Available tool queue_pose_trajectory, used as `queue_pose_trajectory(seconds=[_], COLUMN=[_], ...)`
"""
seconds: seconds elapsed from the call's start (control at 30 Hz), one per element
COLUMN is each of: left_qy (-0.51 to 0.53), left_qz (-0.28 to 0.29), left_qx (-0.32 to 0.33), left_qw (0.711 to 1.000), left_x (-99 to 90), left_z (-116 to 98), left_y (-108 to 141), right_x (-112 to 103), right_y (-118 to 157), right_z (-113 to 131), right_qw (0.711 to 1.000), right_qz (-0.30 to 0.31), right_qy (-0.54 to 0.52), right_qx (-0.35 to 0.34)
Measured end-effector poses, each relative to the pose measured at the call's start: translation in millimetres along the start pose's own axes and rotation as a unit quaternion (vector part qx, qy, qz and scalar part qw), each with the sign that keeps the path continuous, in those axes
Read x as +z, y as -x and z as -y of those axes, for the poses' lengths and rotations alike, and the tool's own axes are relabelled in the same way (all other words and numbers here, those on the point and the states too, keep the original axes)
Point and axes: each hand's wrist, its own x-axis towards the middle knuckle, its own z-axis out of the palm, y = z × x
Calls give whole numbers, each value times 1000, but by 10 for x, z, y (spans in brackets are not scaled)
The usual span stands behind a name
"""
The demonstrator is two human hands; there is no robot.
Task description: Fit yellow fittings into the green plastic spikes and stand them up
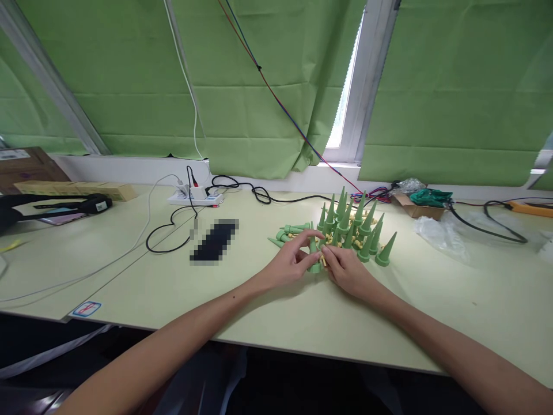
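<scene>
My left hand (291, 259) is closed around an upright green spike (314, 265), thumb and fingers on either side of it. This spike is cone-shaped with a round base. Against its side, my right hand (345, 268) pinches a small yellow piece (324, 261), mostly hidden by the fingers. Just beyond my hands stand several more green spikes (383, 251) with pointed tips upward. Small yellow pieces (358, 244) lie scattered among them. To the left of this group, a few green spikes (298, 228) rest on their sides.
A power strip (196, 197) with plugs and cables sits at the back left, near a pixelated dark object (215, 242). Toward the back right are a small cardboard box (419, 206) and clear plastic bags (440, 236). A black strap-like item (93, 204) lies far left.
</scene>
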Motion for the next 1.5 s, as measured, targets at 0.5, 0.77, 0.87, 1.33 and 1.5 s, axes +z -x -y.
queue_pose_trajectory(seconds=[0.5, 0.77, 0.87, 1.33, 1.5], left_qy=[-50, 34, 34, 208, 299], left_qz=[-79, -179, -201, -75, -91], left_qx=[8, 10, -13, -206, -271], left_qw=[996, 983, 979, 953, 911], left_x=[41, 47, 25, -43, -40], left_z=[55, 36, 51, 115, 97], left_y=[-5, -32, -56, -127, -121], right_x=[35, -4, -17, -44, -51], right_y=[8, 5, 11, -17, -16], right_z=[-1, 31, 35, -24, -25], right_qw=[997, 998, 997, 991, 993], right_qz=[-9, -60, -75, -74, -66], right_qy=[-76, -9, 9, 95, 86], right_qx=[28, 12, 6, -49, -48])
